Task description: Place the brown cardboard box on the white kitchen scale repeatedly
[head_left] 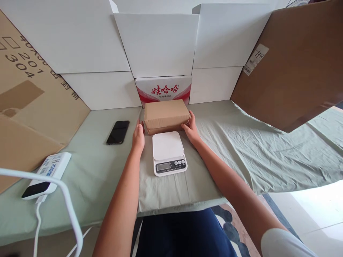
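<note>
scale display (163,166): digits too small to read
brown box (166,115): lower front edge hidden behind the scale
white cable (64,200): cut off at the left and bottom edges

Cloth-covered table (241,150): scale (168,152), box (166,115), phone (118,132)

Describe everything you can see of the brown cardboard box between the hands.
The brown cardboard box is a flat, closed rectangular carton of plain kraft board, with no label or print visible. It lies level on the green cloth, just behind the white kitchen scale and in front of a red-and-white carton. The left hand touches its left end; the right hand presses its right end, fingers along the side.
</note>
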